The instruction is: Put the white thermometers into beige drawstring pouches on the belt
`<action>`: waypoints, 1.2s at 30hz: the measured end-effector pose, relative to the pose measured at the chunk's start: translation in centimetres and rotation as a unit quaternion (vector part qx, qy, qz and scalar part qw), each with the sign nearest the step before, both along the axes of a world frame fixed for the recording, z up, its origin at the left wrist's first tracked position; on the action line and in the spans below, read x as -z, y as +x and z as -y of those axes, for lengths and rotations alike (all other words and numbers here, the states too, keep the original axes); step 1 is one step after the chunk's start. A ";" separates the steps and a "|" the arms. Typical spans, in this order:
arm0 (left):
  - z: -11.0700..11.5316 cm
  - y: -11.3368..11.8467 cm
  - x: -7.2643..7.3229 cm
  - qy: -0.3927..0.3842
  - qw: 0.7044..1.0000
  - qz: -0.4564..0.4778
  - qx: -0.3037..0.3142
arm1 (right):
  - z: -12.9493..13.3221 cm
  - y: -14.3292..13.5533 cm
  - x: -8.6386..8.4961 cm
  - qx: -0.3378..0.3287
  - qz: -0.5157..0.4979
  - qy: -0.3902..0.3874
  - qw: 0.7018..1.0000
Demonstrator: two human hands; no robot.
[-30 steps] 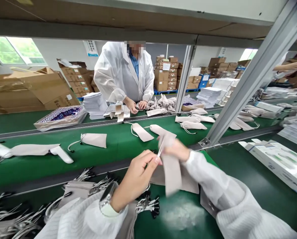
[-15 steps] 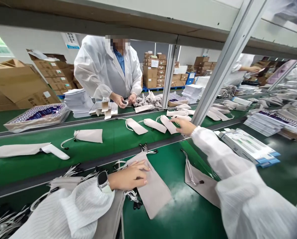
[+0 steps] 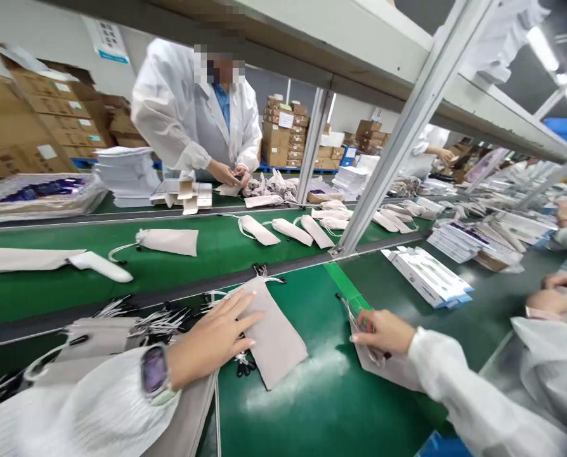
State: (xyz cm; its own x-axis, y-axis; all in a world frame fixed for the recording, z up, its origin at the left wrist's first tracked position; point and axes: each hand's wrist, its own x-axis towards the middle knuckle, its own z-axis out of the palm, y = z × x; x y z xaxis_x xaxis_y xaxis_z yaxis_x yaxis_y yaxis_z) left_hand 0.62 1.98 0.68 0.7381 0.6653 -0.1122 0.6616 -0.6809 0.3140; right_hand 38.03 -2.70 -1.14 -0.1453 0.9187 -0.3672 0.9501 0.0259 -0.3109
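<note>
On the green bench, the left hand lies open, fingers spread over a pale pouch; farther right, the right hand curls over a second pouch, gripping or merely touching, can't tell!

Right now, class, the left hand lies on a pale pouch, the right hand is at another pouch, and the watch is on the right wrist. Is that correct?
Not quite: the head view shows the watch on the left wrist, not the right. The rest stands: the left hand lies on a pale pouch, and the right hand is at another pouch.
</note>
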 end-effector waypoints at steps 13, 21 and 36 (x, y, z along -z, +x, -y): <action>1.3 -3.1 -0.9 -0.006 0.995 -0.022 -0.092 | -6.0 -8.7 -9.6 0.011 -0.528 0.078 0.845; 1.1 -5.6 0.4 -0.042 0.990 -0.055 -0.124 | -10.8 -21.4 2.7 -0.335 -0.312 0.119 0.881; -2.4 -0.2 -1.4 -0.054 0.958 0.238 -0.151 | -11.5 -20.3 0.1 -0.297 -0.314 0.183 0.883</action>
State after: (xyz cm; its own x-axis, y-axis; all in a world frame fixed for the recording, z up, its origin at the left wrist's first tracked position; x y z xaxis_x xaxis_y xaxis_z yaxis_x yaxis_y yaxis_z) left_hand 0.46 4.41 2.06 0.4982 0.8601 0.1101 0.5873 -0.4281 0.6869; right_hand 17.75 8.85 -1.21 -0.7102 0.6531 0.2629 0.3790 0.6694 -0.6390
